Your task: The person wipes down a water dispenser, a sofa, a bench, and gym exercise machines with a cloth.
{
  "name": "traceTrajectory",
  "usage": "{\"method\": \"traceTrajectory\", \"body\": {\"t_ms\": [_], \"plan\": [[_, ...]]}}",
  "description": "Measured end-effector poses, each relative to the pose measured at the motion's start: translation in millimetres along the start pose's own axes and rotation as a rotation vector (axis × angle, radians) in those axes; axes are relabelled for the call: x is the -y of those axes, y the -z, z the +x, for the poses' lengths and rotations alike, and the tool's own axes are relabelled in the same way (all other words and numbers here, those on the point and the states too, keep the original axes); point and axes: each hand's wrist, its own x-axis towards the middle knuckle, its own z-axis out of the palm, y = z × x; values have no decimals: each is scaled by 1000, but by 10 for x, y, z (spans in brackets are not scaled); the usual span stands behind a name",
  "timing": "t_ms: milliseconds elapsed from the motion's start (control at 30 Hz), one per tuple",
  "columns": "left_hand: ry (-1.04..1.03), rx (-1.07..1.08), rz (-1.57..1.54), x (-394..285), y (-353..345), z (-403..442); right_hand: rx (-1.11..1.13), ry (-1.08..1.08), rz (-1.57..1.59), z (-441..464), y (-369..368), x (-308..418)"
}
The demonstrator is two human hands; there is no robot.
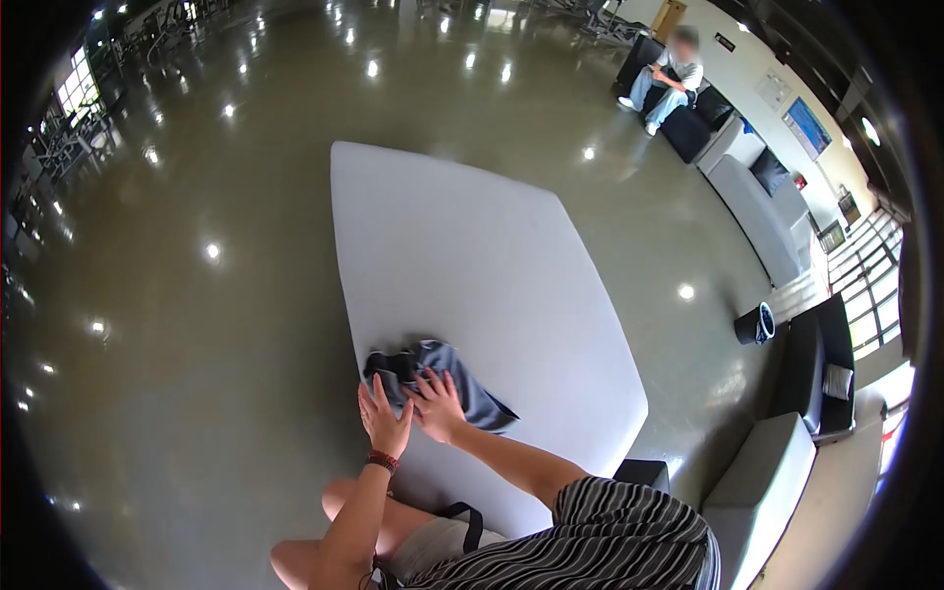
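A crumpled grey piece of fabric point(472, 395) with a black part at its left end lies near the close left edge of a large pale, smooth-topped bench point(472, 246). Its exact kind is unclear. My right hand point(437, 405) rests on the fabric, fingers spread and flat. Beside it, my left hand point(384, 421) is at the fabric's near left edge, fingers stretched out and pointing away from me. A red and dark band circles my left wrist. Neither hand visibly grips the fabric.
Across the shiny floor, a person point(674, 81) sits on dark seating at the upper right. Pale sofas point(752, 202) run along the right wall. A black bin point(755, 324) stands on the right, near a dark couch point(816, 369). Gym-like equipment fills the far left.
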Motion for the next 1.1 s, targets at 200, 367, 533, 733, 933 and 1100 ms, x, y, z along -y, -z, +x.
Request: {"method": "traceTrajectory", "body": {"t_ms": [200,367,533,733,933,1100], "plan": [[-40,108,65,-93,-11,540,93,183,269,762,108,-213],[118,290,263,-12,-6,802,-214,-159,601,984,381,-1161],[173,283,459,-165,-87,849,-329,-804,-182,556,329,-2474],[127,101,506,-166,-212,888,-135,-821,-245,448,333,-2450],[138,15,461,-62,-314,1066,-186,-796,-213,387,312,-2510],[238,-37,405,24,-355,1268,-207,-799,-227,359,292,-2514]]}}
